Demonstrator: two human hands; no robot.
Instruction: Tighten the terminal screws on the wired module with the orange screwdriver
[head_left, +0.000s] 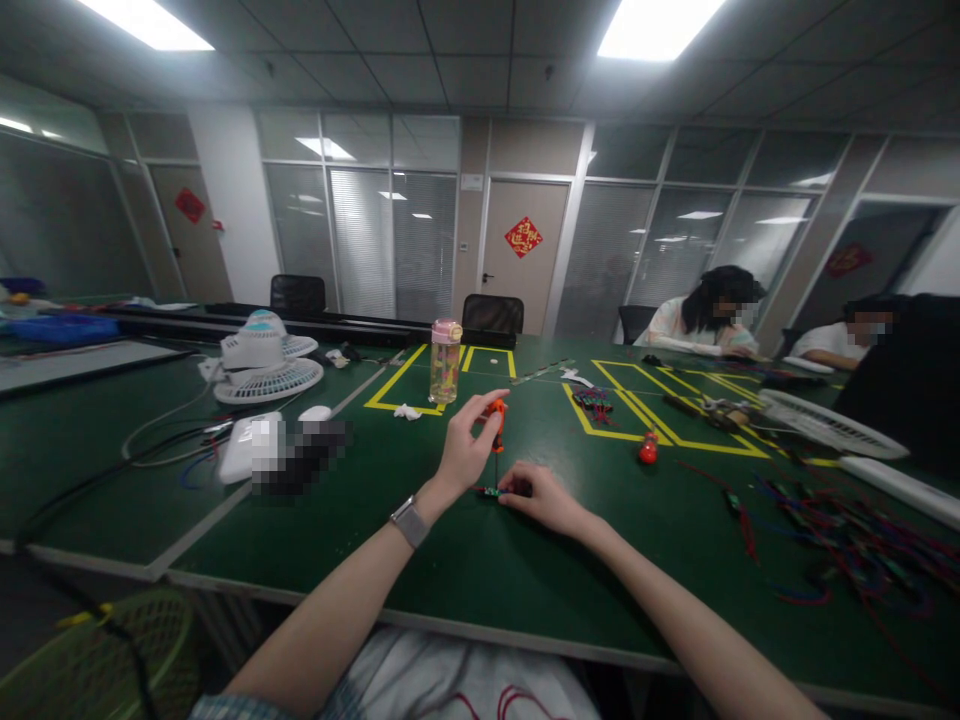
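Note:
An orange and black screwdriver (pixel 498 430) stands upright over the green table (pixel 420 560), its shaft pointing down at a small green circuit board (pixel 490 492). My left hand (pixel 466 445), with a watch on the wrist, grips the screwdriver's handle between thumb and fingers. Lower and to the right, my right hand (pixel 541 497) pinches the right end of the board against the table. The screwdriver's tip meets the board near my right fingertips; the exact contact spot is too small to make out.
Beyond my hands stands a pink-lidded bottle (pixel 445 365). White fan parts (pixel 270 375) lie at the left. To the right are a red object (pixel 649 448), a wired bundle (pixel 592 402) and a heap of wired boards (pixel 847 530). Two people sit at the far right.

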